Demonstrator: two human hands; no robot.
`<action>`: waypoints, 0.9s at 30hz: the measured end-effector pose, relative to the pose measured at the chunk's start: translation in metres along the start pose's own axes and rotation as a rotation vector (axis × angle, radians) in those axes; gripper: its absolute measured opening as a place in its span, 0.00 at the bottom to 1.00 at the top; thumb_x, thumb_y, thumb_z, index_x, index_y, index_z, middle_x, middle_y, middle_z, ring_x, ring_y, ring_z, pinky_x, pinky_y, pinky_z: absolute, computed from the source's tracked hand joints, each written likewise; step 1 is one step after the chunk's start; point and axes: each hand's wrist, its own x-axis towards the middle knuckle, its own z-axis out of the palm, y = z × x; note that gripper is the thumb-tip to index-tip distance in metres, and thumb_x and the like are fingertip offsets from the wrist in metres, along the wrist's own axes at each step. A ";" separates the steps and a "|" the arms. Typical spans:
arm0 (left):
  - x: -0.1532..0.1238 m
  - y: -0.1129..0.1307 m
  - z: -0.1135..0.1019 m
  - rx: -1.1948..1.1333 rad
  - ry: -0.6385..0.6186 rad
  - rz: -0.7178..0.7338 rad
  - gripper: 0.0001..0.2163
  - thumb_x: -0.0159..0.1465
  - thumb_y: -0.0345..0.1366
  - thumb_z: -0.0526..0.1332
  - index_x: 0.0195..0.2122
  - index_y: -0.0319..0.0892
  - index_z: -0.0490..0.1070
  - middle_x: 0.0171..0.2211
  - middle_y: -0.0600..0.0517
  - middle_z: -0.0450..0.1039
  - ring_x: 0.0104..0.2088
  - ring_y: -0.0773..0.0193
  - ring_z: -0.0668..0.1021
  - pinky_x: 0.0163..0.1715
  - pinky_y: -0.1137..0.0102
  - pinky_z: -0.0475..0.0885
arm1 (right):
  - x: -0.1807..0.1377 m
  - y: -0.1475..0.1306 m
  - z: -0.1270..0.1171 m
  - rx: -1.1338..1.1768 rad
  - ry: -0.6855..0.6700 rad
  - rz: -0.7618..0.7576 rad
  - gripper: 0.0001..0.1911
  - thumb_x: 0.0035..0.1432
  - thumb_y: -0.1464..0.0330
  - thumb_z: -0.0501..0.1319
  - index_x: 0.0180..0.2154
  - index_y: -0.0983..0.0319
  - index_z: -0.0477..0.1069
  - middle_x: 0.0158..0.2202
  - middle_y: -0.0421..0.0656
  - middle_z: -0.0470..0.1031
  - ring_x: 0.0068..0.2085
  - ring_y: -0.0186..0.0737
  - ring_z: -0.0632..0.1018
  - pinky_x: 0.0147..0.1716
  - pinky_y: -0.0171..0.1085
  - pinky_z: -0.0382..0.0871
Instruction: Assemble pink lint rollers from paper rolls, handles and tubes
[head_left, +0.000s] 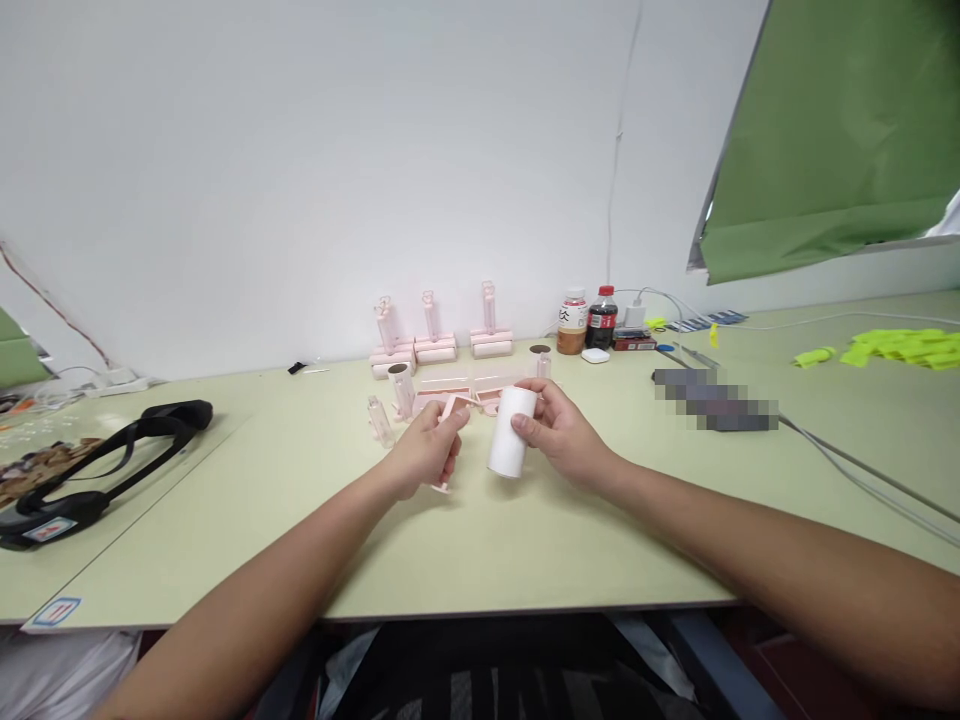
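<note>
My right hand (564,432) is closed around a white cylindrical roll (511,432), held slightly tilted above the pale green table (480,540). My left hand (427,450) grips a small pink plastic handle part (452,412), just left of the roll. Behind my hands lie loose pink parts (472,392) and two clear tubes (390,405). Three assembled pink rollers (435,335) stand upright on their bases near the wall.
A black headset with strap (97,465) lies at the left. Two drink bottles (587,320), a charger and cables stand at the back right. A blurred dark object (712,400) and neon yellow pieces (900,347) lie at the right. A green sheet hangs top right.
</note>
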 end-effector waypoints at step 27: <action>-0.009 -0.026 0.029 0.232 0.249 1.009 0.17 0.69 0.50 0.48 0.51 0.44 0.55 0.43 0.46 0.66 0.41 0.59 0.72 0.40 0.61 0.71 | -0.019 -0.009 0.018 0.462 -0.390 0.254 0.22 0.61 0.50 0.54 0.49 0.57 0.68 0.47 0.47 0.73 0.48 0.47 0.73 0.47 0.49 0.68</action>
